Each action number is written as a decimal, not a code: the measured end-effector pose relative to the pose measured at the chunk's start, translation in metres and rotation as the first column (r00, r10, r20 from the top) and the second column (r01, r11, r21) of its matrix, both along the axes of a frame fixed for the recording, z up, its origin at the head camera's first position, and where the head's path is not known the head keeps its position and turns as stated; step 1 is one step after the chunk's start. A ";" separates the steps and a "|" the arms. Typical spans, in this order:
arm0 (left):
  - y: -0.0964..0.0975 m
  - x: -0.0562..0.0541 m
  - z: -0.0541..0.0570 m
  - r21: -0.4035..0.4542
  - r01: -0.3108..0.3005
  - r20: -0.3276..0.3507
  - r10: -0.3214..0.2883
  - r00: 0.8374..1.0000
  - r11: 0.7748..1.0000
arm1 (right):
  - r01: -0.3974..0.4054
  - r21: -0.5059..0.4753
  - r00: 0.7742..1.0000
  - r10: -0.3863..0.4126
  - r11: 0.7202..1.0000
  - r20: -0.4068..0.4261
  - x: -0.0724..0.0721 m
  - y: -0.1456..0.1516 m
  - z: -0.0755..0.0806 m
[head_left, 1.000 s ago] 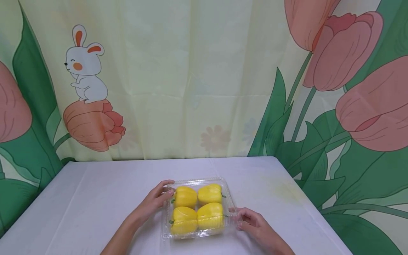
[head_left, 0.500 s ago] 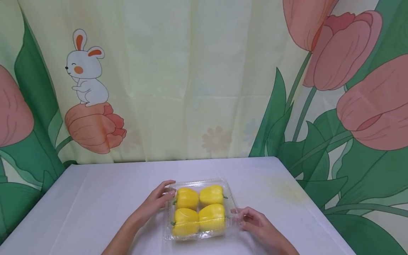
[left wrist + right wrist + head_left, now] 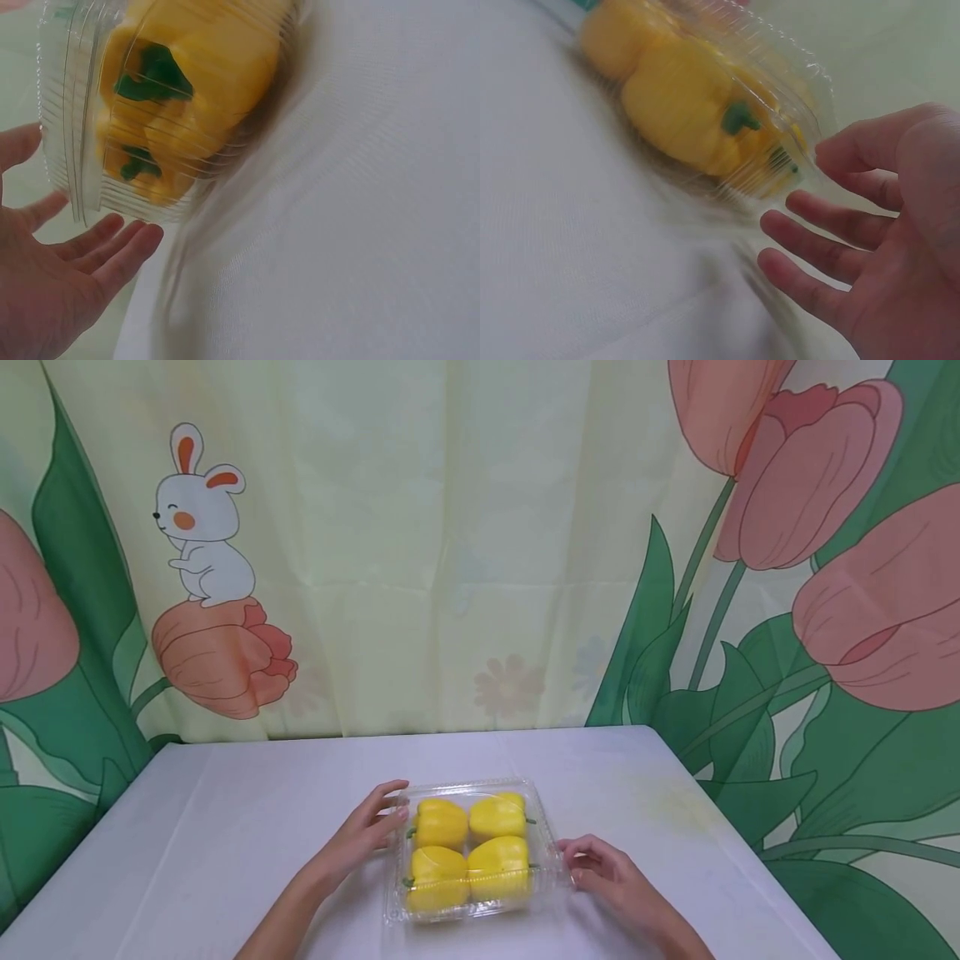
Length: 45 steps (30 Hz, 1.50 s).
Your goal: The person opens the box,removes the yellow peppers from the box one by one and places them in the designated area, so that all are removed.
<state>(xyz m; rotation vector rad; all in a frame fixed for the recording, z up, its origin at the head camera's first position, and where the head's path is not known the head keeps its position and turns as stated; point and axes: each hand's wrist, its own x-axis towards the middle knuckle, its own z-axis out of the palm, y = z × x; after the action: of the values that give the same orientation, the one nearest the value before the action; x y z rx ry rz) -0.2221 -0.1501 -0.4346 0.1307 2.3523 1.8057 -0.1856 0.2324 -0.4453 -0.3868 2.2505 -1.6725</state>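
Observation:
A clear plastic clamshell box point(image 3: 517, 906) stands on the white-covered table with its lid down. Inside are several yellow bell peppers point(image 3: 498, 866) with green stems, also seen through the ribbed wall in both wrist views. My left hand point(image 3: 367, 828) is at the box's far left side, its fingers spread and relaxed. In the left wrist view, those fingertips point(image 3: 154, 232) lie close to the plastic; contact is hard to tell. At the near right side, my right hand point(image 3: 606, 875) has loosely bent fingers. Its thumb point(image 3: 840, 154) is by the lid rim, the other fingertips beside the wall.
A white cloth point(image 3: 262, 827) covers the table point(image 3: 720, 860). Behind it hangs a pale curtain point(image 3: 375, 568) printed with tulips and a rabbit.
My right hand has drawn slightly right, its fingertips coming out from behind the box's edge. My left fingers have eased a little off the left side. The box has hardly moved.

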 end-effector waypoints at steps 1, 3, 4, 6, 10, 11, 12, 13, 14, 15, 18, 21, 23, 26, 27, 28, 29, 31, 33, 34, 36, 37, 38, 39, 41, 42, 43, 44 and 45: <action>-0.001 0.000 0.000 0.001 0.000 -0.002 0.000 1.000 1.000 | 0.008 0.003 1.000 -0.008 1.000 0.001 0.000 0.000 0.000; -0.002 0.001 0.001 0.003 -0.002 -0.002 0.002 1.000 1.000 | 0.020 0.010 1.000 -0.020 1.000 0.001 -0.001 0.000 0.001; -0.002 0.002 0.001 0.004 -0.003 -0.002 0.003 1.000 1.000 | 0.021 0.015 1.000 -0.021 1.000 -0.007 -0.002 0.000 0.002; -0.003 0.003 0.001 0.005 -0.004 0.002 0.004 1.000 1.000 | 0.012 0.009 1.000 -0.012 1.000 -0.022 -0.003 0.000 0.003; -0.004 0.004 0.002 0.003 -0.011 0.018 0.011 1.000 1.000 | -0.013 -0.014 0.998 0.012 1.000 -0.069 -0.006 0.001 0.007; -0.004 0.005 0.002 0.005 -0.012 0.021 0.012 1.000 1.000 | -0.015 -0.020 0.997 0.013 1.000 -0.074 -0.006 0.001 0.008; -0.004 0.006 0.003 0.006 -0.013 0.023 0.013 1.000 1.000 | -0.014 -0.021 0.997 0.012 1.000 -0.080 -0.007 0.000 0.009; -0.004 0.006 0.003 0.009 -0.013 0.026 0.013 1.000 1.000 | -0.010 -0.018 0.996 0.008 1.000 -0.087 -0.008 0.000 0.009; -0.005 0.007 0.003 0.011 -0.013 0.028 0.013 1.000 1.000 | -0.004 -0.015 0.996 0.003 1.000 -0.088 -0.008 -0.001 0.010; -0.005 0.008 0.003 0.013 -0.013 0.029 0.013 0.999 1.000 | 0.002 -0.012 0.996 -0.003 1.000 -0.091 -0.009 -0.002 0.012; -0.007 0.011 0.003 0.019 -0.014 0.035 0.014 0.999 1.000 | 0.021 0.009 0.995 -0.020 1.000 -0.101 -0.011 -0.004 0.014; -0.009 0.014 0.004 0.023 -0.007 0.041 0.006 0.999 1.000 | 0.026 0.026 0.993 -0.023 0.999 -0.112 -0.014 -0.007 0.017; -0.010 0.015 0.004 0.027 0.004 0.045 -0.005 0.999 1.000 | 0.022 0.028 0.992 -0.019 0.999 -0.121 -0.015 -0.007 0.018; -0.012 0.017 0.004 0.027 0.019 0.048 -0.020 0.999 0.999 | 0.024 0.032 0.991 -0.020 0.999 -0.134 -0.018 -0.009 0.019; -0.012 0.018 0.004 0.028 0.018 0.050 -0.020 0.999 0.999 | 0.026 0.033 0.990 -0.021 0.999 -0.138 -0.019 -0.010 0.020; -0.013 0.018 0.005 0.029 0.016 0.053 -0.017 0.998 0.999 | 0.027 0.034 0.990 -0.022 0.999 -0.141 -0.020 -0.010 0.020; -0.013 0.019 0.005 0.032 0.013 0.055 -0.015 0.998 0.999 | 0.030 0.035 0.990 -0.025 0.999 -0.142 -0.020 -0.011 0.021; -0.014 0.020 0.004 0.033 0.013 0.057 -0.014 0.998 0.999 | 0.034 0.039 0.990 -0.028 0.999 -0.141 -0.021 -0.012 0.022; -0.016 0.020 0.004 0.037 0.012 0.059 -0.014 0.998 0.999 | 0.036 0.042 0.990 -0.030 0.998 -0.141 -0.022 -0.013 0.023; -0.016 0.021 0.004 0.039 0.014 0.059 -0.016 0.998 0.999 | 0.036 0.042 0.990 -0.030 0.998 -0.141 -0.022 -0.014 0.024; -0.018 0.022 0.004 0.043 0.020 0.062 -0.022 0.998 0.999 | 0.034 0.044 0.989 -0.028 0.998 -0.148 -0.023 -0.014 0.024; -0.018 0.023 0.004 0.046 0.022 0.062 -0.025 0.998 0.999 | 0.033 0.042 0.988 -0.026 0.999 -0.152 -0.023 -0.015 0.024; -0.018 0.024 0.004 0.047 0.025 0.064 -0.028 0.998 0.999 | 0.030 0.041 0.987 -0.023 0.999 -0.157 -0.024 -0.015 0.024; -0.019 0.025 0.004 0.047 0.027 0.065 -0.030 0.997 0.999 | 0.027 0.040 0.987 -0.020 0.999 -0.160 -0.024 -0.015 0.024; -0.020 0.027 0.005 0.044 0.031 0.066 -0.034 0.997 0.999 | 0.020 0.041 0.986 -0.013 0.999 -0.168 -0.025 -0.015 0.024; -0.020 0.027 0.005 0.042 0.032 0.067 -0.034 0.997 0.999 | 0.017 0.038 0.985 -0.010 0.999 -0.170 -0.026 -0.015 0.024; -0.020 0.028 0.005 0.043 0.034 0.068 -0.037 0.997 0.999 | 0.014 0.037 0.985 -0.008 0.999 -0.172 -0.026 -0.015 0.023; -0.021 0.029 0.005 0.043 0.035 0.070 -0.038 0.997 0.998 | 0.013 0.035 0.985 -0.006 0.999 -0.175 -0.026 -0.016 0.023; -0.022 0.030 0.005 0.044 0.037 0.072 -0.041 0.997 0.998 | 0.013 0.034 0.984 -0.007 0.999 -0.179 -0.027 -0.016 0.023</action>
<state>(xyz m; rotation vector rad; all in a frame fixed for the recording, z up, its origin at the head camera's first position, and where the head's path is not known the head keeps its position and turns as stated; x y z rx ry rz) -0.1919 -0.1718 -0.4300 0.1137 2.2476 1.8114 -0.2122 0.2161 -0.4219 -0.5371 2.4092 -1.6604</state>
